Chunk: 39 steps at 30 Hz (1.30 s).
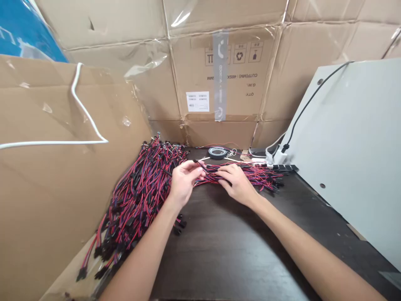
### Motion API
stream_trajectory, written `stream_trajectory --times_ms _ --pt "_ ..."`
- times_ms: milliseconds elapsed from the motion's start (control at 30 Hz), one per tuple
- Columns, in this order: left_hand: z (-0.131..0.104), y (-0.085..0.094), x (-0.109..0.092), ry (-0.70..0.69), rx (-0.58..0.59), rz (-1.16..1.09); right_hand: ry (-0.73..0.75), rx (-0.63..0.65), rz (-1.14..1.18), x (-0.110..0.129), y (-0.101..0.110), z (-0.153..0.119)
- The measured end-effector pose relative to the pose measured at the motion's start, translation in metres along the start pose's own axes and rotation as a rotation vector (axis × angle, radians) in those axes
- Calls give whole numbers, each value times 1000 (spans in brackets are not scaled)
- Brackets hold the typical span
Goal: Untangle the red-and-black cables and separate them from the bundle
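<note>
While cardboard (72, 167) walled the left and top of frame and a pale panel (354, 146) edged the right, room to move was on the dark tabletop (219, 242), lower centre. Cable heap (138, 192) took left of centre, connectors reaching lower left. Cable bundle (260, 175) lay flat from centre to right of centre, under the fingers of the right hand (236, 182); couldn't tell if they gripped it. Left hand (184, 179): fingertips pinched on a dark cable end (200, 164), at bundle's left end. Tape roll (218, 153) sat just beyond both.
</note>
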<state>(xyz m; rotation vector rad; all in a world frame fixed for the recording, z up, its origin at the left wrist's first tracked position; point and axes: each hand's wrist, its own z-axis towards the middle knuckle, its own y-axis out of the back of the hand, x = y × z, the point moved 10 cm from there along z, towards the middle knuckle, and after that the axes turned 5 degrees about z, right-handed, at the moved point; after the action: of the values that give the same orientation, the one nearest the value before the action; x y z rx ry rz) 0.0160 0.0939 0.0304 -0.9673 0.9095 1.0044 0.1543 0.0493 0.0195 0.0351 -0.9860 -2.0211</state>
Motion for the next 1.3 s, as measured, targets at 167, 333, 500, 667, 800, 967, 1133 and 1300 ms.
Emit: stream_trajectory --times_ms 167,333,500,667,800,967,1133,1300 --pt "-12 -27 12 21 102 105 9 -69 39 5 4 1" --pt "-15 -27 8 -32 80 161 9 -220 91 5 42 1" --pt "-15 -24 5 -24 79 131 -32 -382 76 9 77 -3" --pt "-19 -34 3 17 167 20 36 -140 39 23 42 -1" --pt "-19 -34 5 38 186 22 30 23 47 26 12 -4" --pt "-13 -19 -2 24 94 -26 -25 95 93 12 11 -2" --pt "-3 21 -3 157 -140 -545 -193 116 99 -39 23 -9" --pt "2 48 -14 98 -238 -753 -227 212 92 -67 16 -21"
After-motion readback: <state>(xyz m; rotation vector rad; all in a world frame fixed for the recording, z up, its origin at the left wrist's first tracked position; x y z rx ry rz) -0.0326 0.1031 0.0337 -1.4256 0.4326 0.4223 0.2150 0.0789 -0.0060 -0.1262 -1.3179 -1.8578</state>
